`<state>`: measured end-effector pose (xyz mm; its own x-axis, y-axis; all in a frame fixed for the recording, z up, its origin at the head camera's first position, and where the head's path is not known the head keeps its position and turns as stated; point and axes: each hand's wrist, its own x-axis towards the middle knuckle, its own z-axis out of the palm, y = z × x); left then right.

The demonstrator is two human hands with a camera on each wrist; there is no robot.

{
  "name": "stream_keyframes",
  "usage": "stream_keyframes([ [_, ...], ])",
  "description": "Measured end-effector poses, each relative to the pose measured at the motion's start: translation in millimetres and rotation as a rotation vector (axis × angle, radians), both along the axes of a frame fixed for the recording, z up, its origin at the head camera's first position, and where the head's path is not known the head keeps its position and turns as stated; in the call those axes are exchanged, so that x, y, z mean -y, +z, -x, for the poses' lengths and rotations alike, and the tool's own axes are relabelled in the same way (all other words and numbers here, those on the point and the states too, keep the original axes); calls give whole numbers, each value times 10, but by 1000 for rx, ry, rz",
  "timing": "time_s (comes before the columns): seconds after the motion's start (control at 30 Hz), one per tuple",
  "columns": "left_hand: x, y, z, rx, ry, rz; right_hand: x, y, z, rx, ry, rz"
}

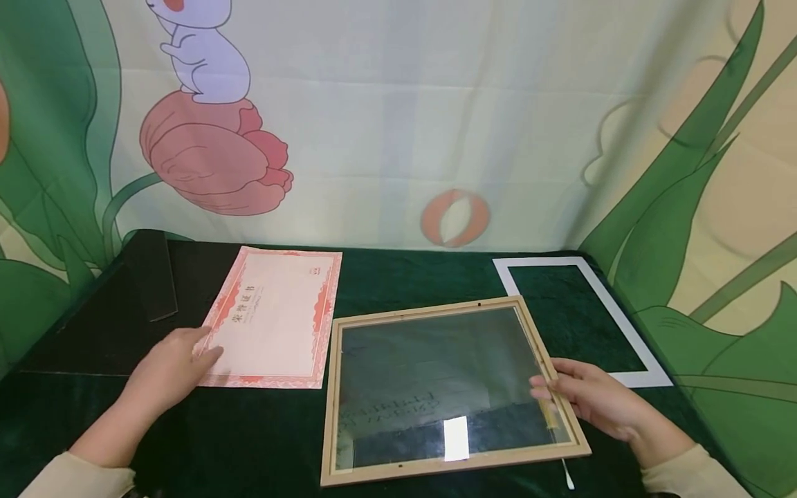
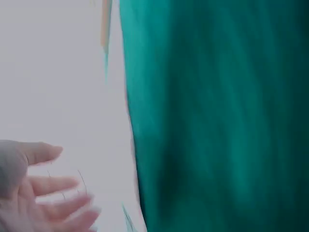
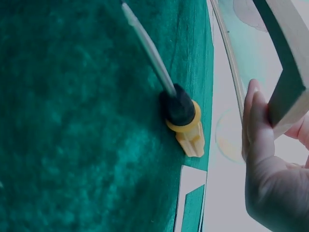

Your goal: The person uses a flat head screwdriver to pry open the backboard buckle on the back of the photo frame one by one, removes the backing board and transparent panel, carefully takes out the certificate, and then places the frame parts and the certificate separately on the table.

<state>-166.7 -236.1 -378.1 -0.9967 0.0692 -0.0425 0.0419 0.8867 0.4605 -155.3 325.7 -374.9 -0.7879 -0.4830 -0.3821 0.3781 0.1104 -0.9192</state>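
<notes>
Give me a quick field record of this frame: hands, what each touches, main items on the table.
left hand: fingers straight, resting on the certificate's near left corner
right hand: grips the right rail of the wooden picture frame
certificate: flat, left of the frame
wooden picture frame: lies on green cloth, glass in it
white mat border: flat, behind the frame's right side
screwdriver: yellow-handled, on the cloth by the right hand
black backing board: far left

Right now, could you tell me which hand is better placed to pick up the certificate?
Left. The left hand already touches the certificate at its near left corner, while the right hand holds the frame edge.
</notes>
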Motion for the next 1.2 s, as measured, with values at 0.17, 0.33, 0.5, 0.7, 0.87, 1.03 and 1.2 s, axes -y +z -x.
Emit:
stream_keyframes([
  [0.17,-411,51,-191,325,-244,-519,44,8,22,-30,-18,15],
  [0.33,-700,-22,-278,550,-353,-747,80,41,23,-53,-37,24],
  [0.5,-849,-98,-298,590,-403,-792,92,27,33,-13,-33,81],
  [0.7,-904,-109,-318,588,-414,-825,103,23,41,19,-54,79],
  [0.87,-916,-91,-347,598,-410,-843,119,33,35,-9,-49,56],
  [1.03,-910,-76,-379,614,-397,-866,140,74,25,8,-49,138],
  [1.2,-880,-70,-391,663,-405,-922,170,126,-4,9,-61,197],
])
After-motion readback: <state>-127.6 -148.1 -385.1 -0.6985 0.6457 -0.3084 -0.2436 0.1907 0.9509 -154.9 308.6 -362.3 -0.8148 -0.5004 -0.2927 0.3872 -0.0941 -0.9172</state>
